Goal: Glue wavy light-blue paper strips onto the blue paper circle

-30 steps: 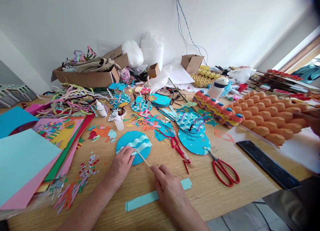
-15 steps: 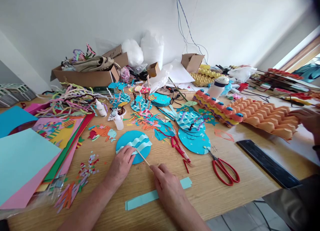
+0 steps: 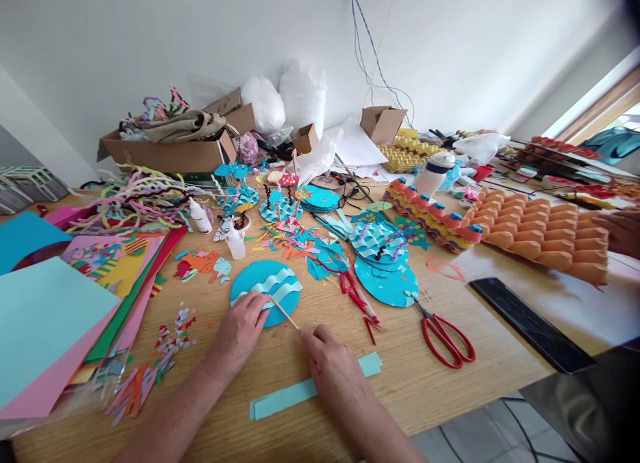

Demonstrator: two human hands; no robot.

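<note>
My left hand [image 3: 241,329] rests with fingers curled on the near edge of a blue paper disc [image 3: 265,279] that carries pale wavy strips. My right hand [image 3: 327,363] pinches a thin wooden stick [image 3: 284,312] whose tip points at the disc beside my left fingers. Under my right wrist lies a light blue paper strip [image 3: 295,396] on the wooden table [image 3: 400,376].
Red scissors [image 3: 443,335] and a black ruler [image 3: 530,324] lie to the right. Another person's hand [image 3: 623,229] holds folded orange paper [image 3: 545,236]. Coloured paper sheets [image 3: 45,316] stack at left, small glue bottles [image 3: 236,241] and cardboard boxes [image 3: 170,153] stand behind.
My hands and the stick stay nearly still on the disc. The other person has lifted and turned the folded orange paper at the right.
</note>
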